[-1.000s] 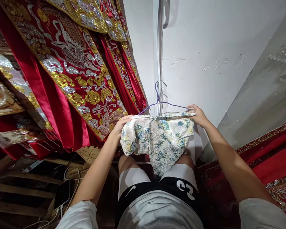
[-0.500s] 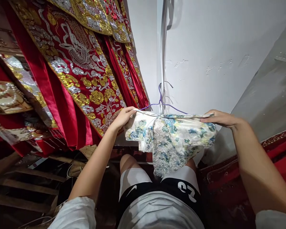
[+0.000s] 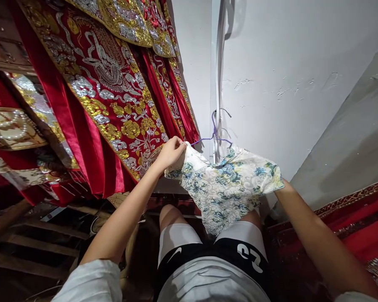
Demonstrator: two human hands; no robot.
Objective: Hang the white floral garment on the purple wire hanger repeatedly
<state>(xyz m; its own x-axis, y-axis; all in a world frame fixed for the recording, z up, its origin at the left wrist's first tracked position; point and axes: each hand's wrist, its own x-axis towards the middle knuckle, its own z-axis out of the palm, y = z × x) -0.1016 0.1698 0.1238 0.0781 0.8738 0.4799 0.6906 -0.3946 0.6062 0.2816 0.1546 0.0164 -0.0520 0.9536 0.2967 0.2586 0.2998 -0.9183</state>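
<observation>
A small white garment point(image 3: 227, 184) with blue, green and yellow flowers hangs in front of me on a thin purple wire hanger point(image 3: 211, 134). The hanger's hook rests against a white pipe point(image 3: 216, 79) on the wall. My left hand point(image 3: 171, 152) is closed, pinching the garment's left shoulder where the hanger's arm enters it. My right forearm reaches up under the garment's right side, and the hand itself is hidden beneath the cloth.
Red robes point(image 3: 107, 96) with gold and silver embroidery hang close on the left. More red embroidered cloth point(image 3: 349, 218) lies at the right. A white wall point(image 3: 286, 84) is ahead. Wooden slats point(image 3: 34, 243) and cables lie low at the left. My white shorts point(image 3: 208, 251) are below.
The garment has spread out over the hanger and now drapes flat. My right hand slid from the top right edge to under the cloth. My left hand rose slightly to the left shoulder.
</observation>
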